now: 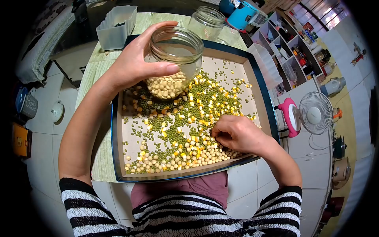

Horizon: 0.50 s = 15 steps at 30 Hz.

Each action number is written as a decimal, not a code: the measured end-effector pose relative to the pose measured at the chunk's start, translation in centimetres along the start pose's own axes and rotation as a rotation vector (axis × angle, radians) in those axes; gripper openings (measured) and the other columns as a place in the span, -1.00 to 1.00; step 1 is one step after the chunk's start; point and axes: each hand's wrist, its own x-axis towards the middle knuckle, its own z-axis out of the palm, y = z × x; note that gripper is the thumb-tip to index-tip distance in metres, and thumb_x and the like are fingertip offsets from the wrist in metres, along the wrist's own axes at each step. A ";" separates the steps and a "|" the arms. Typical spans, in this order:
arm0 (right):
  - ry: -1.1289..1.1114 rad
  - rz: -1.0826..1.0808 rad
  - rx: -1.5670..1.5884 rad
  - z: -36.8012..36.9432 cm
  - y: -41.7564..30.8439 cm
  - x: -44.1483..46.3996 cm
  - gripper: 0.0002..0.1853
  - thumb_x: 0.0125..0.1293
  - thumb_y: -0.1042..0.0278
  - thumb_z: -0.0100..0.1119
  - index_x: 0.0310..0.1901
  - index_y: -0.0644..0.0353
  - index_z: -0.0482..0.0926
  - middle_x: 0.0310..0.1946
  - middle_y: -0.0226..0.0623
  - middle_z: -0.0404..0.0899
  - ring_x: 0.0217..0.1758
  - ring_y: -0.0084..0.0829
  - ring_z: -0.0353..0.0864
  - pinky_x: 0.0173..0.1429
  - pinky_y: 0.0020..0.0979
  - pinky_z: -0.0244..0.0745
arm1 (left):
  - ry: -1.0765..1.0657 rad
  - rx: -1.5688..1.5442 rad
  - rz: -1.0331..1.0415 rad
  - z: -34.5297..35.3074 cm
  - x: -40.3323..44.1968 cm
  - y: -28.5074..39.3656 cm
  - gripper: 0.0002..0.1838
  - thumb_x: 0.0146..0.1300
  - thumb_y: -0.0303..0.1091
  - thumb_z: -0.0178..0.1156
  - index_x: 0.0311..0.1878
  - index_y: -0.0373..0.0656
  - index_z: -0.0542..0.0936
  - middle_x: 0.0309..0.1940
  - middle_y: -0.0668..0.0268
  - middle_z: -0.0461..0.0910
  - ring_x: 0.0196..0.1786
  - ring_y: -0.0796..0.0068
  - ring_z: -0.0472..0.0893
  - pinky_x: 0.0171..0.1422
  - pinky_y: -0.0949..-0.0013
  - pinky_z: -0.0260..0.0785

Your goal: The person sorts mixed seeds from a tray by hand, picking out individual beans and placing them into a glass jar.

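Observation:
My left hand (136,59) is wrapped round a glass jar (173,65) and holds it above the far left part of a shallow box (256,65). Pale soybeans (167,85) fill the lower part of the jar, and its mouth is uncovered. Mixed in the box lie green mung beans (219,96), yellow-and-white corn kernels (199,106) and more soybeans (209,156), these gathered mostly along the near side. At the right of the pile, my right hand (237,134) has its fingers pinched together among the beans; what they hold, if anything, is hidden.
A second glass jar (207,23) stands behind the box. At the back left sits a translucent plastic bin (116,29) with something dark inside, and another translucent container (265,65) is beside the right edge. A blue pitcher (241,15), shelves and a fan (314,113) lie beyond.

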 end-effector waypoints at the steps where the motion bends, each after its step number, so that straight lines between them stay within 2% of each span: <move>1: -0.011 0.000 -0.001 0.0 0.0 0.0 -0.89 -0.05 0.51 0.15 -0.41 0.20 0.52 -0.47 -0.22 0.49 -0.37 -0.22 0.54 -0.28 -0.30 0.47 | 0.002 -0.005 -0.001 0.0 0.0 0.0 0.04 -0.29 0.15 0.32 0.30 -0.13 0.18 0.17 0.18 0.31 0.27 0.29 0.28 0.36 0.16 0.03; 5: 0.039 0.031 -0.013 -0.1 -0.6 0.1 -0.91 -0.05 0.50 0.13 -0.43 0.20 0.53 -0.48 -0.23 0.48 -0.38 -0.23 0.54 -0.28 -0.31 0.47 | -0.002 0.003 0.001 0.0 0.0 0.0 0.04 -0.29 0.13 0.32 0.30 -0.13 0.18 0.17 0.18 0.31 0.27 0.29 0.28 0.35 0.16 0.04; 8: 0.084 0.091 0.110 -0.3 -1.2 0.4 -0.92 -0.05 0.50 0.11 -0.45 0.20 0.53 -0.48 -0.25 0.47 -0.38 -0.24 0.53 -0.28 -0.31 0.47 | -0.003 -0.005 0.005 0.0 0.1 -0.1 0.04 -0.28 0.13 0.32 0.30 -0.14 0.18 0.17 0.18 0.31 0.27 0.30 0.28 0.35 0.16 0.04; 15: -0.001 -0.013 0.106 0.6 -1.1 1.0 -0.91 -0.02 0.50 0.12 -0.40 0.19 0.54 -0.45 -0.24 0.48 -0.37 -0.25 0.54 -0.26 -0.31 0.48 | 0.003 -0.012 0.010 0.0 0.0 -0.1 0.05 -0.29 0.15 0.33 0.30 -0.15 0.18 0.17 0.17 0.31 0.27 0.30 0.28 0.35 0.18 0.03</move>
